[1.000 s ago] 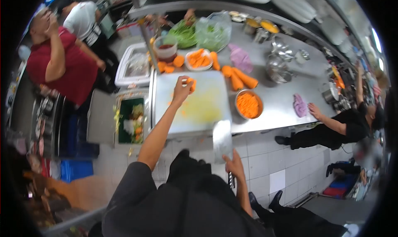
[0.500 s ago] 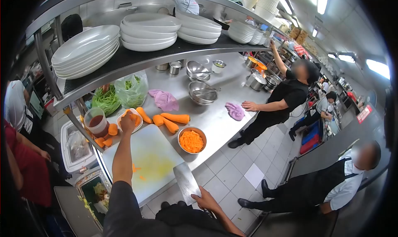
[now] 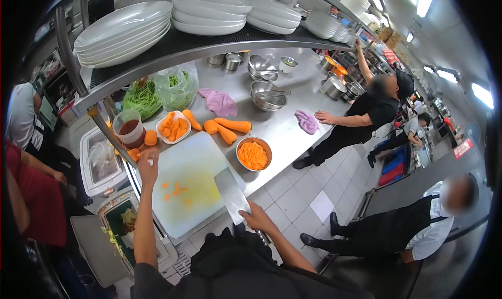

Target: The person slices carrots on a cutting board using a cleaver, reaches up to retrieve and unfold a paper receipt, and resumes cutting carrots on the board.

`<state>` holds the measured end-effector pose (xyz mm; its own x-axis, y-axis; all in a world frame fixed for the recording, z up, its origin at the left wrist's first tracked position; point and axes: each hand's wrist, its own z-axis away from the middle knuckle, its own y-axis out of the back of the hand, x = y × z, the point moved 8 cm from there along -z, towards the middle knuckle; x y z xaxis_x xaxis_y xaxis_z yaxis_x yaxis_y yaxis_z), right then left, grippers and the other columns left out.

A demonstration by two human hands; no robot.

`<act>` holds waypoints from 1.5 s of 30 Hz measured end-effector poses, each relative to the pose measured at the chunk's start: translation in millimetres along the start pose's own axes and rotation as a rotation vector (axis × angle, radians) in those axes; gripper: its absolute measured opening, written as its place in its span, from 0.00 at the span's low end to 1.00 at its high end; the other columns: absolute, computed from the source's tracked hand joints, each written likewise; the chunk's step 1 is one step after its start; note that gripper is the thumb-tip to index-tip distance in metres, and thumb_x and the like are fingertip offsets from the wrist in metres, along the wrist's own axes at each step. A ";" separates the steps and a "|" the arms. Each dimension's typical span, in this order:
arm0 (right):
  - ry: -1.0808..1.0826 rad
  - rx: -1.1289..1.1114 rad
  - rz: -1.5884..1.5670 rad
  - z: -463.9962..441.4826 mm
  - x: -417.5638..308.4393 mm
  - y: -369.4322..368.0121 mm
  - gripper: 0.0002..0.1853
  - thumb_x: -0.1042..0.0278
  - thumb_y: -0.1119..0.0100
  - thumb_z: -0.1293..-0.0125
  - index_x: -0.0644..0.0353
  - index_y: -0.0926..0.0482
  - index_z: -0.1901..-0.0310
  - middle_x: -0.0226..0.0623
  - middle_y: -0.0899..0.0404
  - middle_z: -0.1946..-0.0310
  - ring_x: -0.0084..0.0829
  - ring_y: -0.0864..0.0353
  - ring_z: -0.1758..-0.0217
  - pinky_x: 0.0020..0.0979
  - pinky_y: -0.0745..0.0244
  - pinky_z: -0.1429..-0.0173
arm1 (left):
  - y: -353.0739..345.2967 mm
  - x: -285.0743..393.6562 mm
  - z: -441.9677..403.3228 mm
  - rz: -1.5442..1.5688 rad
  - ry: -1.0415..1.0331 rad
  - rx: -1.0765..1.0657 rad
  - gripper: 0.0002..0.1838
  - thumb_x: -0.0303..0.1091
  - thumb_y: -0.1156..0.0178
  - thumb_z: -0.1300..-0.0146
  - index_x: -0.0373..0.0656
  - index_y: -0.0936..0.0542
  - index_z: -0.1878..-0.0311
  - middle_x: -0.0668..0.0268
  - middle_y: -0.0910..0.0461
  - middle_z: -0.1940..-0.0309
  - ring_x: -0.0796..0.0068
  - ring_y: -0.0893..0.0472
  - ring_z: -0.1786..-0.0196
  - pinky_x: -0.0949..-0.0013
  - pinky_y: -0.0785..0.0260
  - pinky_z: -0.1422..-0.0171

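The left hand, fingers curled, contents unclear, is nearer the chunky orange carrot pieces just beyond; the right hand grips a broad steel cleaver, blade slanting forward-left over the white board.
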<state>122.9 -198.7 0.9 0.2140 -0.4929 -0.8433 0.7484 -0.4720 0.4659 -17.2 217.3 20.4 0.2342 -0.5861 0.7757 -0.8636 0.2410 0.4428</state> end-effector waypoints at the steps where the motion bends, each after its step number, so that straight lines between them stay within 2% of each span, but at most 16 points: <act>1: 0.023 0.010 0.043 -9.5 4.8 -1.1 0.24 0.64 0.40 0.30 0.65 0.32 0.38 0.39 0.25 0.83 0.30 0.26 0.86 0.35 0.31 0.79 | 10.9 -4.4 18.4 -0.016 0.040 -0.010 0.11 0.29 0.35 0.37 0.42 0.17 0.52 0.62 0.18 0.56 0.68 0.19 0.59 0.67 0.28 0.54; 6: 0.112 0.039 0.279 -48.6 14.4 -8.7 0.27 0.65 0.41 0.32 0.68 0.35 0.36 0.48 0.22 0.81 0.39 0.20 0.81 0.41 0.26 0.75 | 48.9 -44.9 111.0 -0.037 0.226 0.078 0.10 0.31 0.36 0.34 0.41 0.15 0.52 0.61 0.17 0.56 0.68 0.18 0.57 0.67 0.26 0.54; 7: 0.447 0.183 0.310 -56.5 24.7 -13.3 0.29 0.65 0.41 0.32 0.71 0.37 0.34 0.53 0.21 0.78 0.47 0.18 0.76 0.46 0.25 0.70 | 56.5 -55.2 129.5 -0.037 0.247 0.134 0.10 0.30 0.36 0.35 0.39 0.15 0.52 0.58 0.16 0.56 0.65 0.16 0.55 0.66 0.25 0.51; 8: 0.250 0.065 0.446 -61.5 25.3 -14.5 0.30 0.67 0.42 0.33 0.72 0.38 0.33 0.56 0.21 0.76 0.53 0.18 0.71 0.50 0.25 0.66 | 56.5 -80.9 150.8 -0.001 0.188 0.176 0.11 0.30 0.36 0.34 0.36 0.15 0.52 0.55 0.15 0.55 0.63 0.16 0.52 0.64 0.24 0.48; 9: 0.369 0.126 0.451 -72.0 41.6 -21.3 0.31 0.67 0.43 0.32 0.71 0.41 0.32 0.56 0.21 0.77 0.55 0.20 0.75 0.50 0.27 0.70 | 58.6 -89.3 165.2 0.071 0.257 0.195 0.11 0.30 0.37 0.34 0.34 0.15 0.52 0.54 0.15 0.55 0.62 0.16 0.52 0.64 0.25 0.47; 10: 0.220 0.044 0.508 -70.5 30.7 -23.7 0.31 0.67 0.45 0.31 0.72 0.42 0.32 0.55 0.21 0.77 0.56 0.21 0.76 0.51 0.28 0.74 | 70.3 -57.4 173.8 -0.063 0.237 0.210 0.10 0.30 0.36 0.35 0.36 0.15 0.53 0.55 0.15 0.57 0.60 0.16 0.55 0.63 0.26 0.48; 13: 0.353 -0.024 0.558 -70.4 1.8 -38.3 0.13 0.72 0.51 0.29 0.69 0.38 0.48 0.66 0.23 0.77 0.67 0.22 0.72 0.61 0.29 0.70 | 81.0 -10.9 180.8 -0.138 0.352 0.184 0.07 0.30 0.35 0.36 0.43 0.15 0.56 0.58 0.18 0.63 0.66 0.18 0.63 0.65 0.26 0.56; 14: 0.220 -0.049 0.519 -61.9 -19.9 -36.1 0.14 0.74 0.51 0.30 0.69 0.40 0.48 0.65 0.23 0.75 0.68 0.23 0.71 0.61 0.28 0.70 | 78.3 -9.3 192.1 -0.173 0.385 0.167 0.07 0.30 0.35 0.36 0.44 0.15 0.56 0.59 0.19 0.62 0.66 0.18 0.64 0.65 0.26 0.57; 17: 0.246 -0.060 0.564 -65.4 -5.8 -35.5 0.14 0.76 0.52 0.30 0.69 0.41 0.48 0.61 0.25 0.76 0.65 0.21 0.73 0.59 0.27 0.70 | 63.2 3.8 195.0 -0.206 0.354 0.083 0.07 0.31 0.34 0.37 0.45 0.15 0.56 0.60 0.19 0.61 0.65 0.19 0.64 0.64 0.26 0.58; 20: 0.531 -0.056 0.726 -67.2 -18.4 -44.8 0.09 0.78 0.51 0.31 0.71 0.37 0.53 0.58 0.28 0.71 0.61 0.20 0.73 0.55 0.23 0.71 | 48.3 11.6 174.6 -0.261 0.262 0.039 0.08 0.31 0.34 0.37 0.45 0.15 0.55 0.60 0.19 0.62 0.63 0.19 0.65 0.63 0.26 0.59; 22: 0.214 -0.138 0.523 -69.0 3.2 -41.9 0.04 0.80 0.50 0.33 0.72 0.33 0.62 0.60 0.31 0.63 0.57 0.18 0.73 0.50 0.21 0.72 | 32.9 11.9 157.9 -0.210 0.257 -0.003 0.09 0.32 0.33 0.38 0.47 0.15 0.54 0.60 0.20 0.61 0.60 0.19 0.61 0.60 0.27 0.55; 24: 0.261 -0.156 0.600 -67.3 2.6 -42.6 0.04 0.80 0.50 0.34 0.73 0.32 0.62 0.60 0.32 0.62 0.56 0.18 0.73 0.48 0.20 0.73 | 7.1 23.2 141.0 -0.382 0.060 -0.138 0.11 0.36 0.32 0.38 0.48 0.16 0.53 0.59 0.20 0.59 0.58 0.20 0.59 0.58 0.27 0.54; 26: 0.264 -0.135 0.510 -68.8 0.9 -40.7 0.18 0.85 0.49 0.42 0.72 0.42 0.53 0.61 0.26 0.80 0.64 0.22 0.72 0.57 0.26 0.68 | -9.7 22.0 136.4 -0.456 0.026 -0.224 0.10 0.37 0.32 0.38 0.48 0.17 0.54 0.60 0.22 0.58 0.56 0.21 0.56 0.56 0.29 0.52; 38: 0.190 -0.070 0.275 -60.1 -12.7 -10.0 0.13 0.77 0.49 0.33 0.71 0.40 0.52 0.68 0.24 0.77 0.68 0.23 0.68 0.62 0.30 0.64 | -53.7 18.5 126.1 -0.524 0.132 -0.543 0.05 0.36 0.39 0.36 0.46 0.20 0.63 0.64 0.21 0.65 0.60 0.21 0.55 0.56 0.33 0.51; 40: 0.126 -0.040 0.296 -54.4 -4.5 -2.1 0.14 0.76 0.49 0.33 0.71 0.40 0.51 0.68 0.24 0.77 0.69 0.23 0.68 0.63 0.31 0.63 | -88.6 53.8 134.8 -0.178 -0.087 -0.729 0.09 0.39 0.43 0.33 0.43 0.21 0.62 0.62 0.20 0.64 0.58 0.22 0.56 0.56 0.33 0.52; 45: 0.213 -0.050 0.345 -30.8 -6.5 8.5 0.15 0.73 0.49 0.30 0.71 0.39 0.47 0.68 0.24 0.77 0.70 0.23 0.68 0.63 0.31 0.62 | -159.6 94.0 136.3 -0.245 -0.409 -0.949 0.08 0.38 0.41 0.35 0.46 0.19 0.61 0.65 0.19 0.63 0.61 0.22 0.53 0.59 0.32 0.49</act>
<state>147.2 -177.0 2.1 0.5789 -0.4515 -0.6790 0.6386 -0.2669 0.7218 81.7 18.3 -38.7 0.0345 -0.8737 0.4853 -0.0699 0.4823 0.8732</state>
